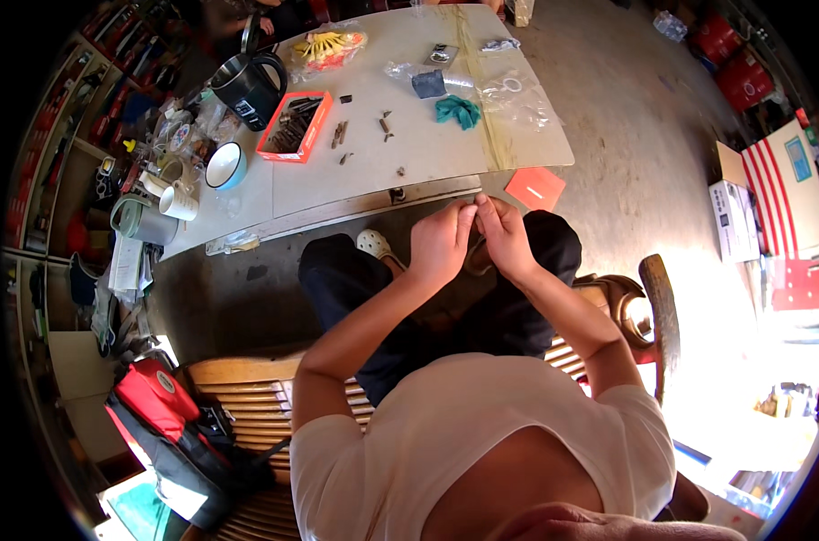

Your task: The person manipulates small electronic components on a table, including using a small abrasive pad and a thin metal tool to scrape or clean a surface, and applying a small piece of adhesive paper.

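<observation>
Nearest, a white shirt (pixel 490 397) is seen from above, worn by a person seated on a slatted wooden bench (pixel 247 410). Bare forearms are stretched over dark trousers (pixel 333 270). The left hand (pixel 436 242) and right hand (pixel 507 239) are brought together, fingers curled and tips pinched; whether something small is gripped there cannot be told, since any such thing would be hidden by the fingers.

Both hands are held just short of the near edge of the table (pixel 319 185), so a small thing, if let slip by a loose pinch, could be lost to the floor instead of being caught by the tabletop. Just beyond the right hand, a red card (pixel 535 187) is seen by the edge; it might be brushed aside.

Farther in, loose brown pieces (pixel 339 133) are scattered on the table and could be swept away by a careless forearm. Beside them, an open orange box (pixel 288 156) is filled with similar pieces, which could be spilled if its rim were caught. To the left, a bowl (pixel 226 167) and a dark kettle (pixel 251 97) could be knocked by a wide reach.
</observation>
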`<action>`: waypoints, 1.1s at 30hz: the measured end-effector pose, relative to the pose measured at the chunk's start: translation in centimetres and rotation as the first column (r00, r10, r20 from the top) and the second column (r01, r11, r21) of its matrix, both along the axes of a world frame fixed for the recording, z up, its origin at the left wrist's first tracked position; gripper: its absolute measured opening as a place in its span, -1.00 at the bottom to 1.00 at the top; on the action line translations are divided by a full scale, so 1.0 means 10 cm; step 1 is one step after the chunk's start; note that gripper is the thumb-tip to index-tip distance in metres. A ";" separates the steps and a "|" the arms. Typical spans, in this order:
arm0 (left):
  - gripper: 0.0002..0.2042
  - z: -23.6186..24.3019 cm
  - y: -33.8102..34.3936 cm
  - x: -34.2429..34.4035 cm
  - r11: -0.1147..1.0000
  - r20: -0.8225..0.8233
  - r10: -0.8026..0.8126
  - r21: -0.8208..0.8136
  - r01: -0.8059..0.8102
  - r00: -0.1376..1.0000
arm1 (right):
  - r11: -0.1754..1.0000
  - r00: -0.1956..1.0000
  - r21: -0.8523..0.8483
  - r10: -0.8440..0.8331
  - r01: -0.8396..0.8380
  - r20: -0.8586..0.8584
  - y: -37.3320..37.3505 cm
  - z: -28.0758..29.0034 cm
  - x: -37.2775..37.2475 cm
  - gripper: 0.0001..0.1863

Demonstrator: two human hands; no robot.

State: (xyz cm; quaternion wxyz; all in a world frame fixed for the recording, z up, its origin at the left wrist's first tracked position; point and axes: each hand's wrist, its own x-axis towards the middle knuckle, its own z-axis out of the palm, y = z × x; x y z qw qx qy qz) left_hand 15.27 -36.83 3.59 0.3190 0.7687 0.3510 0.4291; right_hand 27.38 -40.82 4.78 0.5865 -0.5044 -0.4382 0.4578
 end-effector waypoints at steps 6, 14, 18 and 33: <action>-0.79 0.23 0.28 -0.15 0.838 -0.333 -0.130 0.467 0.282 0.934 | 0.906 0.870 -0.329 0.080 -0.267 -0.487 -0.06 0.08 0.15 -0.56; -0.57 0.67 0.07 -0.08 0.226 0.520 -0.121 -0.815 0.534 0.846 | 0.774 0.652 0.600 -0.350 -0.202 0.672 0.14 0.31 0.32 -0.82; -0.64 0.55 0.02 0.00 0.974 0.147 -0.160 -0.136 0.181 0.976 | 0.958 0.939 0.283 -0.052 -0.050 0.341 0.02 0.43 0.14 -0.69; -0.56 0.86 0.22 -0.22 0.204 0.505 -0.288 -0.798 0.567 0.814 | 0.623 0.591 0.699 -0.432 -0.351 0.681 0.25 0.52 0.27 -0.77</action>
